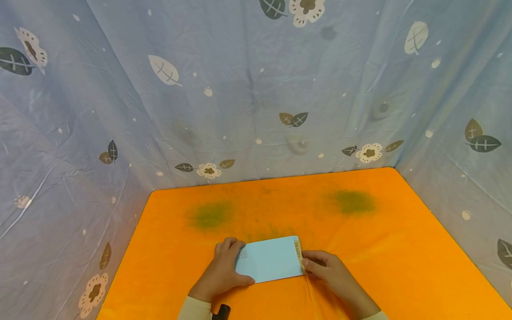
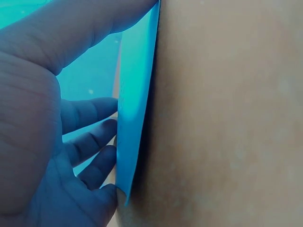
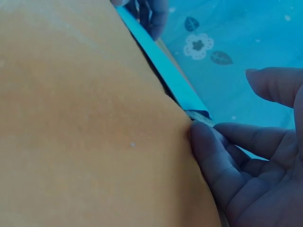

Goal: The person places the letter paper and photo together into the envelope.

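A pale blue envelope [image 1: 270,260] lies nearly flat on the orange cloth, small printed boxes at its left end. My left hand [image 1: 224,271] grips that end, thumb along the near edge and fingers at the far edge. In the left wrist view the envelope [image 2: 137,94] appears edge-on beside the fingers. A tan printed paper slip [image 1: 298,251] pokes out of the right end. My right hand [image 1: 330,271] pinches this slip between thumb and fingers. The right wrist view shows the slip [image 3: 201,117] at the envelope's open end; the rest of it is hidden inside.
The orange cloth [image 1: 400,249] covers the table and has two dark green smudges towards the back. Blue-grey curtains [image 1: 248,89] with leaves and flowers enclose the back and both sides. Beside my left wrist shows a small black object [image 1: 222,312].
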Tool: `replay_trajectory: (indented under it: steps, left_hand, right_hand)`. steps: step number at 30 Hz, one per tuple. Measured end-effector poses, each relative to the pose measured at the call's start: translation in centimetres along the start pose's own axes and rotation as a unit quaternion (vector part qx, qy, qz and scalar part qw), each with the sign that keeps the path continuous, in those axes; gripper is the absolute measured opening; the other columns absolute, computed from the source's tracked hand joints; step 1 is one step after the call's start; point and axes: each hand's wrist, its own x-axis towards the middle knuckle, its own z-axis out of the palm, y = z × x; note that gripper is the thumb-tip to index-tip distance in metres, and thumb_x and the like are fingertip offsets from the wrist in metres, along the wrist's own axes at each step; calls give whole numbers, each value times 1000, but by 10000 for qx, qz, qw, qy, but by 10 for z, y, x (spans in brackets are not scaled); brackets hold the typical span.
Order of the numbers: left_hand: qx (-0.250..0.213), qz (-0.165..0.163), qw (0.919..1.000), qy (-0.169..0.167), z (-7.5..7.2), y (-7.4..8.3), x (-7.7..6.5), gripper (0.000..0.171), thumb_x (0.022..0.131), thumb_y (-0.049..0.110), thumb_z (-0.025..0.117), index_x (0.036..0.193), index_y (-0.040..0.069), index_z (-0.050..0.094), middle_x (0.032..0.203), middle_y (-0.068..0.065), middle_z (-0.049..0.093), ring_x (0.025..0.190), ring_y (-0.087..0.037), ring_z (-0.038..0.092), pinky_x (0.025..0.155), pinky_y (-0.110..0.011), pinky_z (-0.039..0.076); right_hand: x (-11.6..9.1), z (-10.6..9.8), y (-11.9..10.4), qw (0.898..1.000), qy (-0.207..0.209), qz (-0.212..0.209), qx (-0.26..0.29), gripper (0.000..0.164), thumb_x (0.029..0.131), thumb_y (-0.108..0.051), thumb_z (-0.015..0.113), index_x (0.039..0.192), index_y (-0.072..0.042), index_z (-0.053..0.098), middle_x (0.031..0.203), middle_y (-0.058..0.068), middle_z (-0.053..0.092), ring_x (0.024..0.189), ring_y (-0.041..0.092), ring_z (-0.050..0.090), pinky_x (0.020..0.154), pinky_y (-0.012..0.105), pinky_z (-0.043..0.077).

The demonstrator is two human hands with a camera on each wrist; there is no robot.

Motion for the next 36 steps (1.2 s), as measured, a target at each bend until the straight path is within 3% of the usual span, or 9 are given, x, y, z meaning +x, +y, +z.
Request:
replay_trajectory:
  steps: [19, 25, 36]
  left_hand:
    - [-41, 37, 10000, 37, 0, -1, 0, 97, 77, 55, 98, 152, 10, 56, 152, -9, 42, 134, -38, 36, 98, -55, 51]
    - [-71, 30, 10000, 29, 0, -2, 0, 97, 77, 55, 99, 152, 10, 57, 152, -8, 42, 135, -37, 36, 98, -54, 51]
    - [-100, -7, 9999, -13, 1, -2, 0, 97, 77, 54, 99, 153, 10, 56, 153, -8, 42, 136, -38, 36, 99, -55, 51]
  right_hand:
    - [4, 7, -6, 9994, -88, -120, -310, 57, 109, -27, 71, 146, 14, 59, 127, 17, 71, 97, 31, 68, 80, 34, 59]
    - [7, 8, -4, 9993, -157, -175, -302, 56, 111, -24, 68, 147, 17, 56, 130, 19, 70, 101, 30, 68, 80, 35, 59]
    - [11, 19, -3, 9974, 280, 36, -667, 54, 108, -26, 70, 143, 14, 61, 111, 9, 72, 88, 24, 61, 75, 31, 53]
